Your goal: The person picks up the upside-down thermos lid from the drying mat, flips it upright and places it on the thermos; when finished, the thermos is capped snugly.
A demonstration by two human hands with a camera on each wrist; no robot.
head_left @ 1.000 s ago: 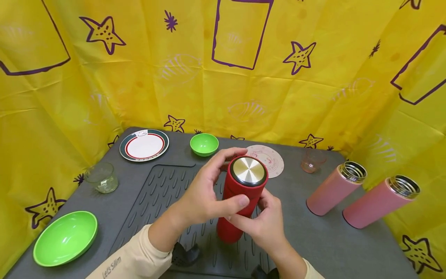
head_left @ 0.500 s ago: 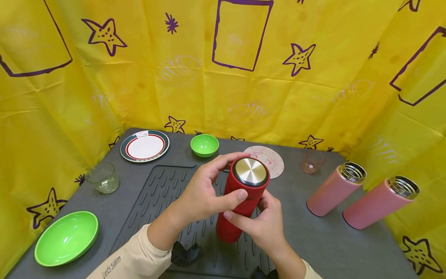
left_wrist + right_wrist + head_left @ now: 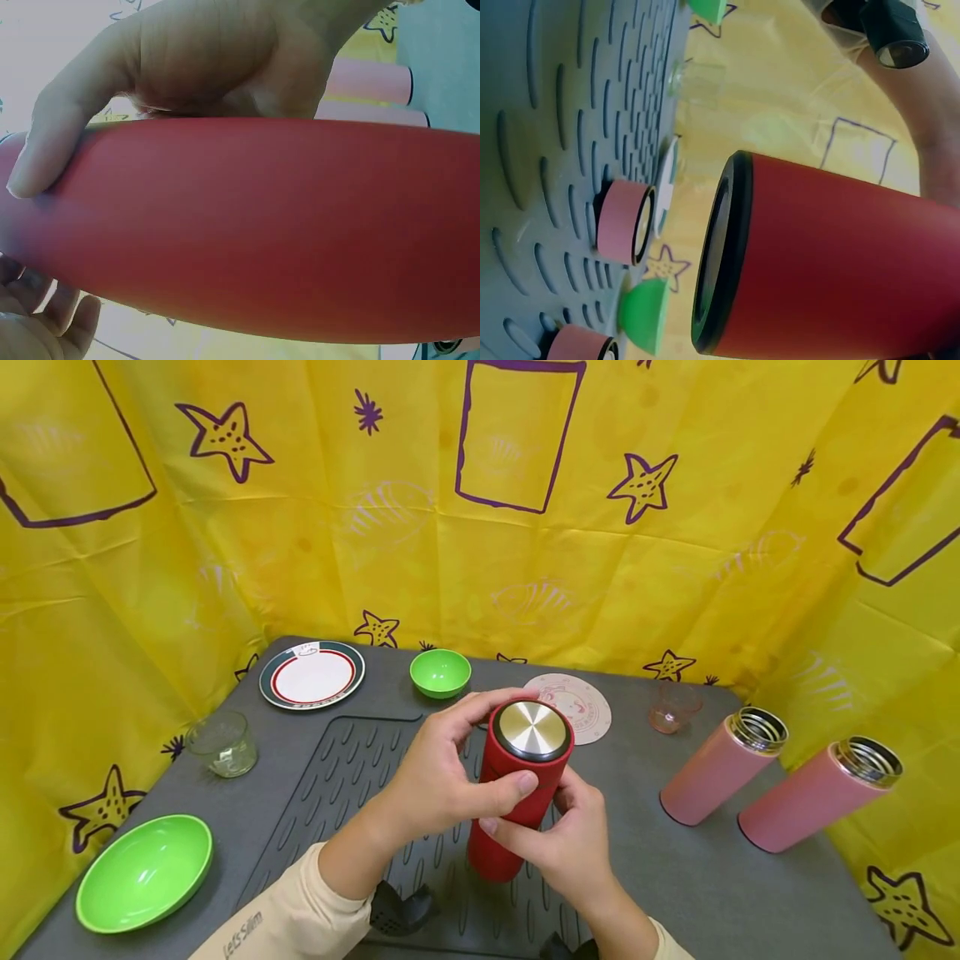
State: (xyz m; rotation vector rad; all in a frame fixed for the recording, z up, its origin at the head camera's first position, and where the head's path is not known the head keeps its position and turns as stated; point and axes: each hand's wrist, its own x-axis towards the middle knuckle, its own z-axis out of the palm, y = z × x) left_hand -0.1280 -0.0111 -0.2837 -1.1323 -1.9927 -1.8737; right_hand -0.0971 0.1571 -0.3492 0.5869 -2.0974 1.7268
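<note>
A red thermos bottle (image 3: 510, 810) with a steel-topped lid (image 3: 531, 729) stands tilted over the grey ribbed mat (image 3: 337, 793), its base on or just above it. My left hand (image 3: 465, 760) wraps its upper end, thumb in front and fingers behind the lid. My right hand (image 3: 540, 827) grips the body lower down. In the left wrist view the red bottle (image 3: 255, 225) fills the frame under my left thumb (image 3: 52, 150). The right wrist view shows the red bottle (image 3: 817, 262) end on.
Two open pink bottles (image 3: 720, 764) (image 3: 817, 793) lean at the right. A pink glass (image 3: 671, 706), a round coaster (image 3: 581, 702), a small green bowl (image 3: 440, 671), a plate (image 3: 311, 674), a clear glass (image 3: 221, 743) and a large green bowl (image 3: 142, 870) ring the mat. Two pink lids (image 3: 622, 221) lie on it.
The bottle's top has swayed slightly right and back left. My left thumb has shifted a little on it. Both hands keep their hold.
</note>
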